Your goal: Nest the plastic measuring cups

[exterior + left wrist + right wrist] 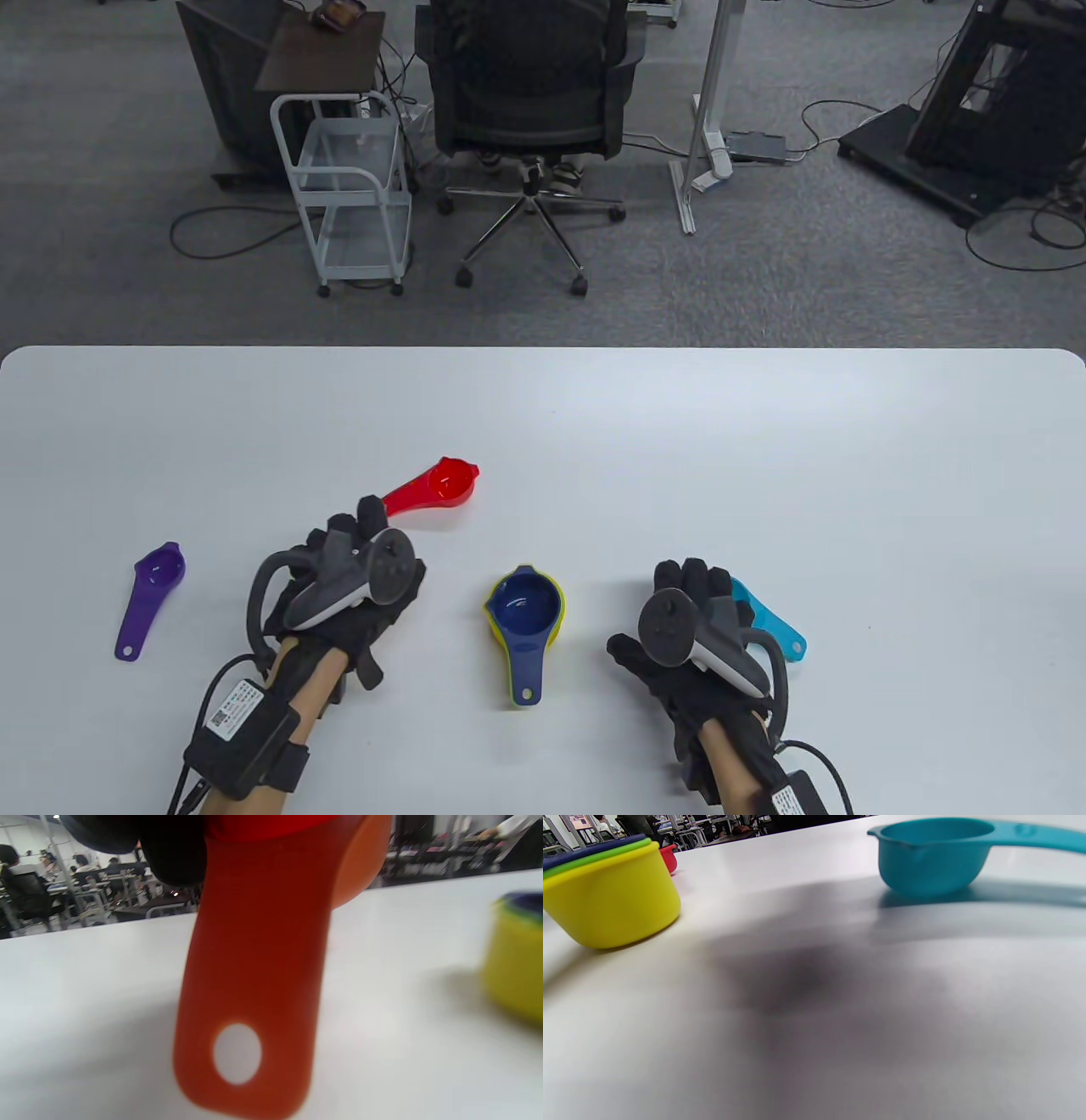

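My left hand (363, 519) grips the handle of the red cup (450, 481). In the left wrist view that handle (254, 984) fills the middle, with my gloved fingers (169, 849) on its top; I cannot tell whether the cup is off the table. A nested stack with a yellow cup outside, green between and navy blue inside (524, 607) stands in the middle between my hands. My right hand (691, 586) is open above the bowl of the teal cup (776, 630), whose handle sticks out to the right. The right wrist view shows the teal cup (929, 857) standing untouched on the table.
A purple cup (153, 586) lies at the far left of the white table (679, 441). The stack also shows in the left wrist view (515, 959) and in the right wrist view (611, 899). An office chair and a cart stand beyond the far edge.
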`<state>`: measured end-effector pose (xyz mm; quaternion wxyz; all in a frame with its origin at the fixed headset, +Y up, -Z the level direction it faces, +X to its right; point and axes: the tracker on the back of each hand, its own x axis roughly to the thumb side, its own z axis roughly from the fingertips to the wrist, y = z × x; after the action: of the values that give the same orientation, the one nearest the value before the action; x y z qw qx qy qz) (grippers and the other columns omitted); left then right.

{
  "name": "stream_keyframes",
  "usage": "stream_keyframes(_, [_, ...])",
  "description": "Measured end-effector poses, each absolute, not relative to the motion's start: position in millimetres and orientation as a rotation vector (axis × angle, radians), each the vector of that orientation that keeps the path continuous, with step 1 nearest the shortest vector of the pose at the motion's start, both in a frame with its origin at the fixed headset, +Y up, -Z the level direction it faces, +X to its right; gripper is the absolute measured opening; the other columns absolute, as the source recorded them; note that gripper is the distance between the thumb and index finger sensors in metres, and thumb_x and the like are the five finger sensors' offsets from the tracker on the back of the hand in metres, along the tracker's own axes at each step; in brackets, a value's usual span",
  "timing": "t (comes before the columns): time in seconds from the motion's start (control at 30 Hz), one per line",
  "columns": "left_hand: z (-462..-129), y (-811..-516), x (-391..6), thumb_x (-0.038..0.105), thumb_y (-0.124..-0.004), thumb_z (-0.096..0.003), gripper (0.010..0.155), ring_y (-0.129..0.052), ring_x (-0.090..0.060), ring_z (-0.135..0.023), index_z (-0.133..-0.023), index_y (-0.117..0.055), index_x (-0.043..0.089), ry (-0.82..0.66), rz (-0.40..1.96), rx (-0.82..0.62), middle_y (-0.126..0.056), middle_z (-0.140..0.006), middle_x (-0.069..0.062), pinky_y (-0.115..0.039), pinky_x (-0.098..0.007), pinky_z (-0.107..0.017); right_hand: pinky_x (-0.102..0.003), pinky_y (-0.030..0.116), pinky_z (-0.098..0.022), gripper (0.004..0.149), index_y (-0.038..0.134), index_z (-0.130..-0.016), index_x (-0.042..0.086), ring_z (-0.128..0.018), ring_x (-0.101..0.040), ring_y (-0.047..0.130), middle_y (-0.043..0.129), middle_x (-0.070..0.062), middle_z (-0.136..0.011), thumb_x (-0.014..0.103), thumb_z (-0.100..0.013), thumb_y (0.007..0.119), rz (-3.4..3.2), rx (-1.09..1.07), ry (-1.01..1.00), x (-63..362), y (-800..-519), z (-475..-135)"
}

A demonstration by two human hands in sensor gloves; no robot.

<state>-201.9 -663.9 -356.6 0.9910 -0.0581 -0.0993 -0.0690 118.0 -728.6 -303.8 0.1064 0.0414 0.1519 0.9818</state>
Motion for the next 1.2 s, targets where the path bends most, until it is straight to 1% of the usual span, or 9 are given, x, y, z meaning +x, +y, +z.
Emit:
stream_keyframes(0.1, [-347, -655, -164, 0.070, -0.050, -0.0533, 0.095, -0.080, -0.041, -0.085, -0.113, -0.031, -0.001, -0.255, -0.067, -0.094, -0.048, -0.108, -0.033, -0.062, -0.069, -0.066, -0.081, 0.019, -0.066, 0.098, 0.001, -0.111, -0.001, -0.097, -0.067, 0.009, 0.000, -0.044, -0.113, 0.063, -0.054, 0.049, 2.879, 0.126, 0.446, 119, -728, -301])
stream_keyframes(0.2, [-344, -652, -138, 0.073, -0.047, -0.0526, 0.095, -0.083, -0.037, -0.080, -0.111, -0.034, -0.001, -0.268, -0.078, -0.122, -0.049, -0.106, -0.032, -0.065, -0.066, -0.065, -0.081, 0.019, -0.066, 0.099, 0.001, -0.111, -0.002, -0.097, -0.067, 0.008, 0.000, -0.044, -0.113, 0.063, -0.054, 0.049, 2.873, 0.133, 0.440, 119, -726, -300])
stream_keyframes(0.33, [-347, -653, -112, 0.073, -0.049, -0.0530, 0.095, -0.078, -0.041, -0.083, -0.110, -0.037, -0.002, -0.239, 0.002, -0.152, -0.052, -0.103, -0.031, -0.057, -0.073, -0.065, -0.081, 0.019, -0.066, 0.099, 0.002, -0.111, -0.002, -0.096, -0.068, 0.009, 0.000, -0.044, -0.112, 0.063, -0.054, 0.049, 2.883, 0.135, 0.423, 119, -724, -299])
stream_keyframes(0.4, [-349, -657, -104, 0.073, -0.049, -0.0536, 0.095, -0.077, -0.043, -0.083, -0.109, -0.038, -0.003, -0.220, 0.027, -0.194, -0.050, -0.102, -0.032, -0.056, -0.073, -0.064, -0.081, 0.019, -0.066, 0.099, 0.002, -0.111, -0.002, -0.096, -0.068, 0.008, 0.000, -0.045, -0.112, 0.063, -0.054, 0.049, 2.884, 0.130, 0.428, 120, -725, -299])
stream_keyframes(0.57, [-355, -672, -84, 0.072, -0.047, -0.0549, 0.096, -0.077, -0.040, -0.077, -0.111, -0.038, -0.005, -0.113, -0.009, -0.271, -0.042, -0.105, -0.037, -0.059, -0.070, -0.062, -0.081, 0.019, -0.066, 0.099, 0.002, -0.111, -0.003, -0.096, -0.068, 0.008, 0.000, -0.045, -0.112, 0.063, -0.055, 0.049, 2.883, 0.113, 0.443, 121, -724, -299])
stream_keyframes(0.63, [-354, -675, -77, 0.074, -0.047, -0.0550, 0.096, -0.081, -0.037, -0.074, -0.112, -0.044, -0.003, -0.084, -0.070, -0.228, -0.050, -0.101, -0.034, -0.064, -0.067, -0.061, -0.081, 0.019, -0.066, 0.099, 0.002, -0.111, -0.003, -0.096, -0.068, 0.008, 0.000, -0.045, -0.112, 0.063, -0.055, 0.049, 2.883, 0.108, 0.448, 121, -724, -299])
stream_keyframes(0.7, [-352, -678, -72, 0.074, -0.051, -0.0541, 0.096, -0.085, -0.037, -0.071, -0.112, -0.051, -0.003, -0.048, -0.035, -0.144, -0.060, -0.097, -0.031, -0.066, -0.067, -0.060, -0.081, 0.019, -0.066, 0.099, 0.002, -0.111, -0.003, -0.096, -0.068, 0.008, 0.000, -0.045, -0.112, 0.062, -0.055, 0.049, 2.883, 0.105, 0.453, 121, -724, -299])
stream_keyframes(0.8, [-352, -684, -63, 0.075, -0.051, -0.0544, 0.096, -0.087, -0.035, -0.071, -0.113, -0.051, -0.001, 0.014, -0.144, -0.219, -0.062, -0.096, -0.030, -0.067, -0.067, -0.061, -0.081, 0.019, -0.066, 0.099, 0.002, -0.111, -0.003, -0.096, -0.068, 0.008, 0.000, -0.045, -0.112, 0.062, -0.055, 0.049, 2.889, 0.098, 0.463, 121, -724, -298])
stream_keyframes(1.2, [-355, -698, -45, 0.074, -0.052, -0.0538, 0.096, -0.090, -0.037, -0.075, -0.113, -0.053, -0.001, 0.060, -0.289, -0.211, -0.067, -0.098, -0.028, -0.067, -0.068, -0.064, -0.081, 0.019, -0.065, 0.098, 0.002, -0.112, -0.003, -0.095, -0.069, 0.007, -0.001, -0.046, -0.111, 0.062, -0.055, 0.049, 2.884, 0.080, 0.525, 121, -725, -298])
